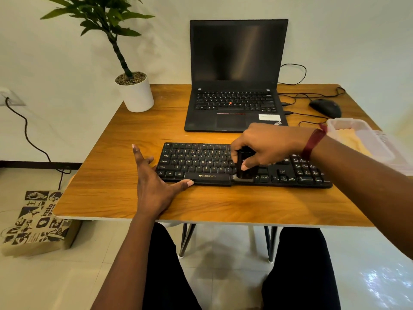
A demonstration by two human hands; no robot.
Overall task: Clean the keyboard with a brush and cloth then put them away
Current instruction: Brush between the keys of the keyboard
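Note:
A black keyboard [201,162] lies across the wooden table [111,175] near its front edge. My right hand [268,144] grips a small black brush [244,171] with pale bristles, which rest on the keys just right of the space bar. My left hand [154,182] lies flat with fingers spread at the keyboard's left end, the thumb touching its front edge. A yellow cloth [355,142] sits inside a clear plastic box [366,139] at the table's right edge, partly behind my right forearm.
An open black laptop [234,86] stands behind the keyboard. A black mouse [325,107] and cables lie at the back right. A white plant pot [136,92] sits at the back left corner. A printed bag [35,220] is on the floor to the left.

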